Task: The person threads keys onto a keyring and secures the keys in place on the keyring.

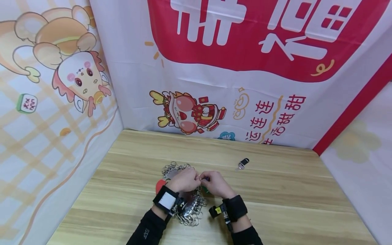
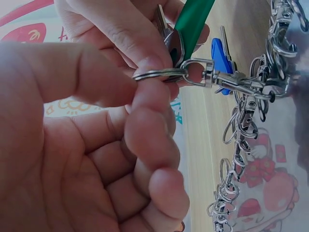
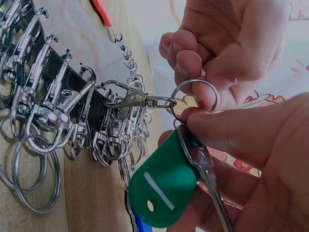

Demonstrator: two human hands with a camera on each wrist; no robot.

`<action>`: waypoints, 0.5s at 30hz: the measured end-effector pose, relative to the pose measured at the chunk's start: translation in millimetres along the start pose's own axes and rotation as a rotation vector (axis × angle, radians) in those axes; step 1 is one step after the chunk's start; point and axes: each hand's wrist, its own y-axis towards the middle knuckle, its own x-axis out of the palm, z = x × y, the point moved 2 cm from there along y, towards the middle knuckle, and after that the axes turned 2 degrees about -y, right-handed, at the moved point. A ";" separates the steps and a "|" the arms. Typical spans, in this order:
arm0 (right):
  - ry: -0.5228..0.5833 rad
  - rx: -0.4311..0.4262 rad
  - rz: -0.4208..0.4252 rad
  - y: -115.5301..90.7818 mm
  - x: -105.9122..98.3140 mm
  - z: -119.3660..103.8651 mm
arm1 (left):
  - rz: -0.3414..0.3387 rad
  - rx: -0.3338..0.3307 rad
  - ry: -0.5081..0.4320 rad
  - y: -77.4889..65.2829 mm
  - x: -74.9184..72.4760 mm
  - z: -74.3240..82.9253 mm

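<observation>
Over the wooden table my left hand pinches a split key ring between thumb and curled index finger. The ring hangs on a silver swivel clasp, hooked to the edge of a shiny round rack that holds many more clasps. From the other side my right hand grips a metal key with a green tag, its thumb pressed against the lower edge of the ring. The key's head lies right at the ring; fingers hide part of where they meet.
Many clasps and rings hang around the rack's rim. A red tag shows at its left, and a blue-headed key beside the hands. A small metal item with a black strap lies farther back on the right. Printed cloth walls surround the table.
</observation>
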 end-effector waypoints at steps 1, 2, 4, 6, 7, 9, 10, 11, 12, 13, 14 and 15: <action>0.000 0.007 -0.003 -0.1 0.0 0.1 | -0.002 0.001 -0.001 -0.2 -0.2 0.1; 0.000 0.014 -0.007 -0.2 -0.2 0.0 | -0.002 0.001 -0.003 -0.4 -0.3 0.2; -0.001 0.024 -0.014 -0.6 -0.5 -0.8 | -0.002 0.002 -0.003 -0.6 -0.4 0.0; -0.005 0.035 -0.020 -0.9 -0.5 -1.2 | -0.005 0.000 -0.010 -0.9 -0.6 -0.1; -0.006 0.032 -0.022 -0.9 -0.5 -1.5 | -0.006 -0.003 -0.009 -0.8 -0.6 -0.4; -0.006 0.032 -0.024 -1.0 -0.5 -2.2 | -0.006 -0.003 -0.008 -0.9 -0.6 -0.8; -0.006 0.033 -0.026 -1.0 -0.4 -2.4 | -0.006 -0.003 -0.010 -1.0 -0.7 -0.9; -0.005 0.033 -0.026 -0.9 -0.3 -2.6 | -0.002 -0.002 -0.008 -1.2 -0.9 -0.9; -0.004 0.032 -0.025 -0.9 -0.2 -2.7 | 0.002 -0.001 -0.004 -1.4 -0.9 -0.9; -0.003 0.028 -0.024 -0.9 -0.1 -2.9 | 0.008 0.000 0.000 -1.6 -1.1 -0.8; -0.004 0.028 -0.021 -0.7 -0.1 -2.8 | 0.014 0.000 0.003 -1.7 -1.3 -0.6; -0.003 0.025 -0.020 -0.7 -0.1 -3.0 | 0.020 0.001 0.009 -1.7 -1.4 -0.5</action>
